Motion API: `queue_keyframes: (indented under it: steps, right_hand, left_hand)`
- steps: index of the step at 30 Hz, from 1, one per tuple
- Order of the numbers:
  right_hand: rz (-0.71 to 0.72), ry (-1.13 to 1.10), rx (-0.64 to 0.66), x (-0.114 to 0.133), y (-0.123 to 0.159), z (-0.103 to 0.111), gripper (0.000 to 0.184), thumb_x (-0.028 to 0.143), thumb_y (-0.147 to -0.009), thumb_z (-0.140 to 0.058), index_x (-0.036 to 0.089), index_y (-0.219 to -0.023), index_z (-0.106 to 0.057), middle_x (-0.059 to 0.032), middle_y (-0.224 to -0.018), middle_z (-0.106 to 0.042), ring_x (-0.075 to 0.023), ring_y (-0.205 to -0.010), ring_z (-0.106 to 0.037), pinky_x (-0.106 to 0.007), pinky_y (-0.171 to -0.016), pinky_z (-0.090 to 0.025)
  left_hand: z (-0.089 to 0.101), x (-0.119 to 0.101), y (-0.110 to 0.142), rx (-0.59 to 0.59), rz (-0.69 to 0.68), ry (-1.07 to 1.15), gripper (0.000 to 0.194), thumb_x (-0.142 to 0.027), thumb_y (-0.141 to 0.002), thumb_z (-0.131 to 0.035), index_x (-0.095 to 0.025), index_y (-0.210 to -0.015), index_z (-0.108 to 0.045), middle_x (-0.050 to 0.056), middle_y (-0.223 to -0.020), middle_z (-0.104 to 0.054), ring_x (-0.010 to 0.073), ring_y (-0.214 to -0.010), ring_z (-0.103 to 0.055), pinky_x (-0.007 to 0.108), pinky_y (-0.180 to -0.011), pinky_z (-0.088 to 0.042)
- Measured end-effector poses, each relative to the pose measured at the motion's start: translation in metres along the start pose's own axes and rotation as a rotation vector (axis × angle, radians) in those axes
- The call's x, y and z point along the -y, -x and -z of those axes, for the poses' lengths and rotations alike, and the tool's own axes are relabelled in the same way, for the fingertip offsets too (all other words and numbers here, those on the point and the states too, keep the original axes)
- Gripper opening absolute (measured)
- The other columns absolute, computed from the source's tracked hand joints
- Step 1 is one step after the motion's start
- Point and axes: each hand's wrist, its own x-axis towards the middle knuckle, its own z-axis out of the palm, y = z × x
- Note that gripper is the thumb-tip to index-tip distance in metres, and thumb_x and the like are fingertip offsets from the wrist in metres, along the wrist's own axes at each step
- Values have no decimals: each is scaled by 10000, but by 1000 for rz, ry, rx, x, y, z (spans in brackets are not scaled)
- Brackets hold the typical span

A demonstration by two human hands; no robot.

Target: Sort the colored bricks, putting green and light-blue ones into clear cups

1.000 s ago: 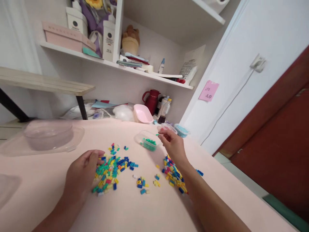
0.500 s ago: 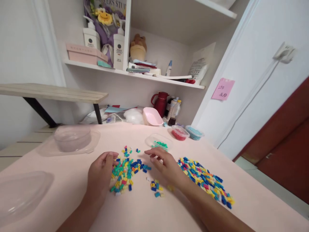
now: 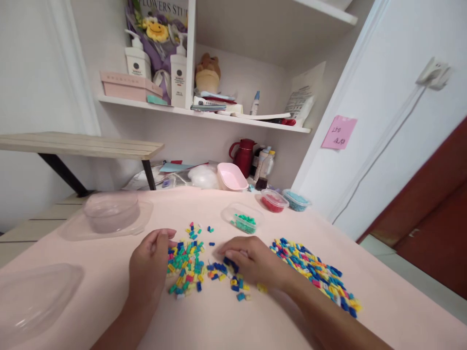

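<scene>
Small multicoloured toy building bricks (image 3: 188, 265) lie in a loose pile between my hands. At the left edge of that pile is my left hand (image 3: 149, 257), its fingers curled and the thumb pressed against them; what they may hold is hidden. My right hand (image 3: 251, 262) reaches down to the right of the pile. Its bent fingers are closed over some dark blue bricks (image 3: 230, 264) on the table. A smaller cluster of blue and yellow bricks (image 3: 234, 283) lies just below these fingers.
A larger spread of mixed bricks (image 3: 310, 267) lies right of my right forearm. Beyond stand a clear tub of green bricks (image 3: 245, 223), a red-filled tub (image 3: 274, 201) and a blue-filled tub (image 3: 297, 200). Clear containers (image 3: 111, 214) and a lid (image 3: 36, 296) are at left.
My right hand has come down and toward me, curling its fingers over dark blue bricks. Several bricks have slid from the pile's right side toward the small cluster. My left hand barely shifted.
</scene>
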Motion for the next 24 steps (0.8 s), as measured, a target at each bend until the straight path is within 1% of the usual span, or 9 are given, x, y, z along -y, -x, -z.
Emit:
queue_keyframes:
  steps: [2,4,8,11,14,16,18,20,24]
  right_hand:
    - [-28,-9,-119,-5,0,2,289,239,-984,-449,226,-1123,-703,-70,-1125,-720,-197,-1036,-652,-341,-936,-504]
    - [-12,13,-162,-10,0,-2,307,221,-971,-462,225,-1199,-667,-89,-1244,-664,-211,-1163,-593,-385,-1024,-459]
    - [9,94,-58,-16,1,-13,383,196,-947,-481,232,-1306,-610,-105,-1380,-572,-224,-1279,-506,-420,-1104,-384]
    - [-47,-29,-12,-20,1,-9,341,193,-954,-450,223,-1218,-665,-90,-1212,-676,-213,-1139,-600,-391,-1009,-466]
    - [-240,-218,-61,-27,1,4,362,188,-964,-374,178,-1183,-662,-100,-1089,-700,-188,-889,-673,-345,-787,-552]
    - [-316,-192,-110,-33,1,10,351,190,-952,-388,162,-1166,-665,-111,-1094,-690,-191,-875,-673,-361,-798,-547]
    - [-283,-78,-146,-36,1,9,327,206,-938,-439,168,-1164,-672,-116,-1165,-669,-216,-1038,-642,-400,-942,-498]
    - [-186,23,-128,-33,2,2,354,251,-941,-485,194,-1258,-631,-121,-1327,-599,-239,-1265,-519,-435,-1087,-388]
    - [-56,89,62,-16,1,-16,548,371,-960,-521,242,-1481,-410,-113,-1550,-393,-254,-1459,-277,-481,-1177,-245]
  left_hand:
    - [1,-1,0,-23,-21,6,260,-423,-778,-512,-245,-838,-692,7,-730,-731,208,-803,-669,277,-690,-481]
    - [2,-3,0,-40,-32,6,255,-413,-770,-517,-240,-830,-694,12,-721,-730,212,-809,-671,275,-692,-483]
    - [3,-4,2,-48,-15,4,272,-413,-761,-511,-234,-847,-696,9,-734,-734,177,-606,-611,264,-545,-440]
    - [3,-4,1,-46,20,1,282,-423,-765,-507,-243,-873,-695,0,-762,-737,148,-515,-546,256,-481,-395]
    - [2,-2,-1,-45,9,0,273,-432,-768,-517,-252,-865,-697,7,-759,-736,190,-690,-644,261,-560,-438]
    - [2,0,-2,-47,0,7,268,-428,-767,-518,-249,-856,-696,15,-758,-737,217,-783,-671,279,-612,-458]
    - [2,0,-3,-68,-17,20,260,-413,-766,-514,-243,-845,-694,19,-750,-735,230,-820,-681,298,-662,-472]
    - [2,1,-3,-94,-39,31,255,-397,-767,-506,-238,-835,-693,16,-728,-730,231,-829,-686,306,-698,-477]
    - [1,1,-3,-89,-59,69,260,-394,-762,-498,-225,-820,-687,12,-671,-715,211,-760,-682,275,-634,-470]
